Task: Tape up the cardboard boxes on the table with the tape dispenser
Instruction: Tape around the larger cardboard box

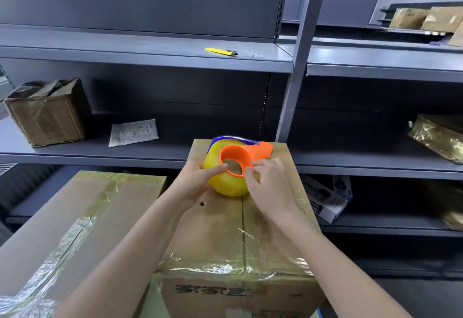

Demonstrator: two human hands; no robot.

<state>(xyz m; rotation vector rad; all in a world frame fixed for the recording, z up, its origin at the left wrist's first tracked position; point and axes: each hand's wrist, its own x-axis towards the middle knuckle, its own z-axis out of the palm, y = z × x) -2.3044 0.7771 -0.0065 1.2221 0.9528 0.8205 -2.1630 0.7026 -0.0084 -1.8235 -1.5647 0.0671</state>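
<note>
Two hands work a tape dispenser (pixel 229 167) with a yellow roll and orange frame on top of a taped cardboard box (pixel 225 232). The left hand (pixel 196 182) grips the roll; the right hand (pixel 269 185) pinches at its orange rim. A second taped box (pixel 85 207) sits alongside, and a yellow knife (pixel 221 52) lies on a grey shelf (pixel 150 53) behind.

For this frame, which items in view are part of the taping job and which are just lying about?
Job: tape dispenser, held by left hand and right hand; middle box beneath it; left box beside it.
Lying about: yellow knife, battered box, paper packet, on the shelves.
</note>
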